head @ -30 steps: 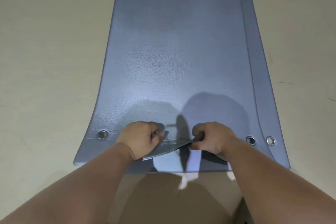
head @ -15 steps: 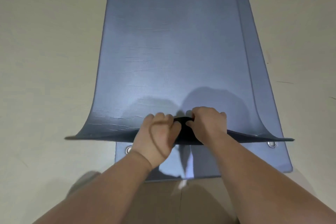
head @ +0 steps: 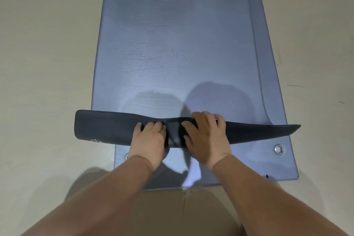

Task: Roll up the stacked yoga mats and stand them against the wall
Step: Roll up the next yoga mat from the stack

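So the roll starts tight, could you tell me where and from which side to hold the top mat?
Grip the top mat by its folded end, from the near side, palms down. That end curls over, dark underside up. The left hand and right hand sit mid-width; its corners flare, so perhaps spread wider.

The top yoga mat point(head: 172, 44) and the lower yoga mat point(head: 283, 161) beneath it both run off the upper edge, far ends unseen. The wrist of the left hand point(head: 150, 140) half-covers an eyelet point(head: 126, 156); the ends of its fingers point(head: 153, 126) vanish over the fold.
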Demonstrator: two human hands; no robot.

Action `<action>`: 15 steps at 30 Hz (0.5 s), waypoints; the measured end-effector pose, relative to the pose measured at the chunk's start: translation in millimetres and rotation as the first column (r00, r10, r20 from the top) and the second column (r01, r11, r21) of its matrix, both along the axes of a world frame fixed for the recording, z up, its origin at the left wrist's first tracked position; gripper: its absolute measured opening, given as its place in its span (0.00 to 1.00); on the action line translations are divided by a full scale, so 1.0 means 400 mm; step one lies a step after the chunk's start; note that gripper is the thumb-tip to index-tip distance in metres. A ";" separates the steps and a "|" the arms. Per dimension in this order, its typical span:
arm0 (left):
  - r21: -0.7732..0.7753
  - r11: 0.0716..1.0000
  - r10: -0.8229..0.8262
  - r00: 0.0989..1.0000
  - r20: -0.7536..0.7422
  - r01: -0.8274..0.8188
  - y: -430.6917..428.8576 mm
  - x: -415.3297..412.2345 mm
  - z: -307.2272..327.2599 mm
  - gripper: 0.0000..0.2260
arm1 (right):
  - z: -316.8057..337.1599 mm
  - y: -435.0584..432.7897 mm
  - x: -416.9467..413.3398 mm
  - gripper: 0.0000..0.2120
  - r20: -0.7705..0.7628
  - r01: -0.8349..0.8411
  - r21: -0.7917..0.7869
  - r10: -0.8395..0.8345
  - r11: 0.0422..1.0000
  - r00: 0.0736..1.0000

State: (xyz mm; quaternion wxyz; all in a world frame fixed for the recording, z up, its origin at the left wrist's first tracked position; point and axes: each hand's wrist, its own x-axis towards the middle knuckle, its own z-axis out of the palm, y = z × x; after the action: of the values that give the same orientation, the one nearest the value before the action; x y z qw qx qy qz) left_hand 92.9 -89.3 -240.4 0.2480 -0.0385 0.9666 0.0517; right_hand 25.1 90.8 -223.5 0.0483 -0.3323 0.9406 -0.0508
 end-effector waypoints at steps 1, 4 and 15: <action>0.017 0.999 0.031 1.000 0.002 -0.031 0.003 -0.008 -0.008 0.25 | -0.012 0.034 0.032 0.18 0.020 -0.042 -0.008 0.042 0.999 0.999; 0.015 0.998 0.058 0.998 0.036 -0.059 0.010 -0.013 -0.025 0.23 | -0.044 0.141 0.091 0.35 0.120 -0.051 0.164 0.032 0.985 0.992; 0.142 0.990 0.051 0.955 -0.293 -0.009 -0.071 0.044 -0.042 0.27 | -0.070 0.091 -0.049 0.36 0.430 -0.038 0.351 -0.125 0.936 0.894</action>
State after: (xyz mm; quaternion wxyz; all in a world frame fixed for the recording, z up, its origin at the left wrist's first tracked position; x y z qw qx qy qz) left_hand 110.5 -117.7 -257.4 0.1018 -0.0277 0.9862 0.1276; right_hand 5.5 127.3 -251.5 0.3197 -0.2763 0.9054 0.0416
